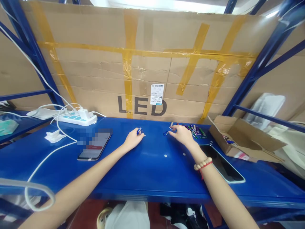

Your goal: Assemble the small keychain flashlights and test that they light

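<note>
My left hand is closed around a small shiny blue metal piece with a silvery part, held just above the blue table; its exact kind is too small to make out. Over the back right of the table, my right hand reaches with thumb and forefinger slightly apart. Close by its thumb tip lies a small blue clip, shaped like a carabiner. Beyond and beside the fingers is a loose group of small coloured metal pieces in green, purple, red and silver, partly hidden by this hand.
A phone lies at left near a white power strip and cable. Another phone lies under my right forearm's side. An open cardboard box stands at right. A large cardboard sheet marked LED closes off the back.
</note>
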The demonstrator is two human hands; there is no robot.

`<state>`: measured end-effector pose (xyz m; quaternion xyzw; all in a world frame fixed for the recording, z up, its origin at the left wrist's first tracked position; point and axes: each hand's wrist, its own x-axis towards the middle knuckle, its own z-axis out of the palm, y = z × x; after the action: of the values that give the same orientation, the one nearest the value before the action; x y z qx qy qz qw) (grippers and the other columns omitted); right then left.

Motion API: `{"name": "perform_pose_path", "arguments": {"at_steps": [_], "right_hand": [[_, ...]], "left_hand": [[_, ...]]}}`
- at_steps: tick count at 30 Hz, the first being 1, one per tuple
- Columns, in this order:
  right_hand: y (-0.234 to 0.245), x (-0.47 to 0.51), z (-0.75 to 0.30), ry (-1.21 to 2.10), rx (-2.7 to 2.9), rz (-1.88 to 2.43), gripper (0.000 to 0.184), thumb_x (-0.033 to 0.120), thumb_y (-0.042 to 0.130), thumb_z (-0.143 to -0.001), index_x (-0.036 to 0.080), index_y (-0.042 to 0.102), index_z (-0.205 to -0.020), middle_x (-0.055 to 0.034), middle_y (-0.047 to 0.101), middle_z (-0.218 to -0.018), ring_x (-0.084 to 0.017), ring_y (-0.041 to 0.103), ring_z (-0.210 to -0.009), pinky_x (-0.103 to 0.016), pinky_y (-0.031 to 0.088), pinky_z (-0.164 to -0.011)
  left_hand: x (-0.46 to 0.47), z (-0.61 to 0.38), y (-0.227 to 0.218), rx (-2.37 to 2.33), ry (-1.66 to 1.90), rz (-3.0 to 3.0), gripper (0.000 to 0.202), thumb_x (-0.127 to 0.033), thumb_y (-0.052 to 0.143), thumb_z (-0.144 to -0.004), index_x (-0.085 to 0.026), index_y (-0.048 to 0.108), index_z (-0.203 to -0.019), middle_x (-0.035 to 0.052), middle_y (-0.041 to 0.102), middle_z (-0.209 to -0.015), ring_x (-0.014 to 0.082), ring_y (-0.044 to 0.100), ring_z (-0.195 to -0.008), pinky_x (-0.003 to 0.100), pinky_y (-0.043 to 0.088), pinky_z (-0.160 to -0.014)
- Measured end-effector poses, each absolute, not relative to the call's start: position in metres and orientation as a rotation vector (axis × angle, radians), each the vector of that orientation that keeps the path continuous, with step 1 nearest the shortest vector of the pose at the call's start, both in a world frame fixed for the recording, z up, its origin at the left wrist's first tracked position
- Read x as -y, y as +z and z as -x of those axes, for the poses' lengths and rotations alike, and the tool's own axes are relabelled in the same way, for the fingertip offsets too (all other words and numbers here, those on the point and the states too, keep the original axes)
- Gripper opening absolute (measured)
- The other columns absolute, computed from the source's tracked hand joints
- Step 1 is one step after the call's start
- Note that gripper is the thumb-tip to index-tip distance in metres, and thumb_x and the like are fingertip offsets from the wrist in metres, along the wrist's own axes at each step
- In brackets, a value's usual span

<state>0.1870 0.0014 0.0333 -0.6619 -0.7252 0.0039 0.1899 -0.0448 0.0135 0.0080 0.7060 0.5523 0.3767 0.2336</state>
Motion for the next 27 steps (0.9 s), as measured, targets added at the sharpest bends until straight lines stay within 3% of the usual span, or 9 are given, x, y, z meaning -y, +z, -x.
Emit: {"name": "perform_pose_path", "arguments": {"at_steps": [6,11,14,20,23,27], "right_hand": [[0.02,-0.03,-0.224,-0.098,1.833,1.887,0.029,0.028,0.049,-0.085,0.02,0.064,-0.109,-0.0083,0.064,-0.107,-0.019,0.062,-0.091,-0.028,0.047,-0.076],[0.006,-0.041,-0.211,-0.057,2.173,1.644,0.032,0.033,0.048,-0.087,0.022,0.061,-0.115,-0.0104,0.054,-0.125,-0.023,0.049,-0.115,-0.04,0.038,-0.096],[0.005,-0.04,-0.207,0.047,2.273,1.536,0.024,0.032,0.056,-0.083,0.021,0.069,-0.1,-0.0095,0.061,-0.112,-0.021,0.055,-0.105,-0.038,0.041,-0.092],[0.007,-0.03,-0.209,0.284,2.103,1.523,0.013,0.025,0.068,-0.071,0.013,0.069,-0.076,-0.0057,0.069,-0.076,-0.015,0.063,-0.072,-0.024,0.047,-0.068],[0.02,-0.027,-0.221,0.165,1.93,1.522,0.019,0.029,0.06,-0.077,0.013,0.069,-0.081,-0.0073,0.07,-0.08,-0.016,0.063,-0.073,-0.026,0.048,-0.07],[0.048,-0.02,-0.266,-0.268,1.217,1.484,0.033,0.03,0.048,-0.082,0.009,0.069,-0.095,-0.0142,0.069,-0.091,-0.021,0.063,-0.079,-0.033,0.048,-0.078]], "left_hand": [[-0.01,0.04,0.018,-1.225,1.066,-1.453,0.03,-0.044,0.045,-0.08,-0.018,0.042,-0.064,-0.0029,0.049,-0.052,0.0087,0.043,-0.042,0.021,0.031,-0.043],[-0.007,0.038,0.025,-1.078,1.051,-1.23,0.033,-0.047,0.05,-0.076,-0.017,0.043,-0.065,-0.0024,0.051,-0.051,0.0085,0.048,-0.042,0.019,0.036,-0.042],[-0.007,0.04,0.025,-1.055,1.061,-1.201,0.029,-0.043,0.048,-0.077,-0.016,0.046,-0.068,-0.0019,0.052,-0.051,0.0098,0.052,-0.044,0.02,0.039,-0.044],[-0.007,0.044,0.026,-1.08,1.104,-1.169,0.022,-0.035,0.042,-0.08,-0.015,0.051,-0.081,-0.0031,0.052,-0.05,0.0109,0.052,-0.041,0.021,0.04,-0.043],[-0.004,0.044,0.029,-1.071,1.083,-1.099,0.02,-0.033,0.042,-0.081,-0.015,0.05,-0.083,-0.0041,0.049,-0.047,0.0107,0.049,-0.038,0.021,0.038,-0.041],[0.0,0.042,0.033,-1.028,1.042,-1.023,0.023,-0.032,0.036,-0.083,-0.014,0.05,-0.087,-0.0041,0.048,-0.046,0.0104,0.046,-0.035,0.02,0.034,-0.039]]}}
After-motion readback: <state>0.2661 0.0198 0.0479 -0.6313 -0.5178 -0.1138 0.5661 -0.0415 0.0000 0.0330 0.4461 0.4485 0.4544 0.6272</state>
